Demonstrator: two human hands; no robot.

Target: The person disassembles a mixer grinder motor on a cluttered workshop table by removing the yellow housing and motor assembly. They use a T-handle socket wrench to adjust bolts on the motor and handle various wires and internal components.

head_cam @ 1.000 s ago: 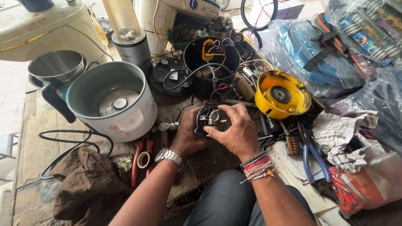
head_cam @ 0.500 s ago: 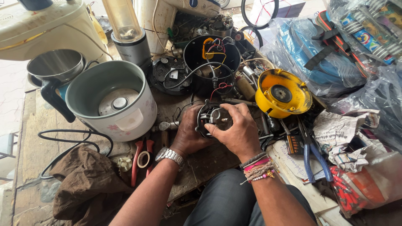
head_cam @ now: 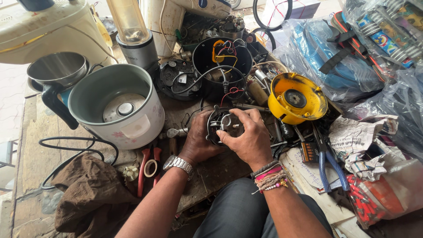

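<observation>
At bench centre, both the left hand (head_cam: 198, 141) and the right hand (head_cam: 249, 136) had fingers curled tight round a small motor (head_cam: 222, 125). Clear plastic bags (head_cam: 352, 53) with blue contents sat right; crumpled paper (head_cam: 352, 136) below them. Worn wooden bench (head_cam: 31, 150), cluttered workshop.

Silver wristwatch (head_cam: 178, 164) left; beaded bracelets (head_cam: 269, 178) right; grey trousers (head_cam: 246, 211).
</observation>
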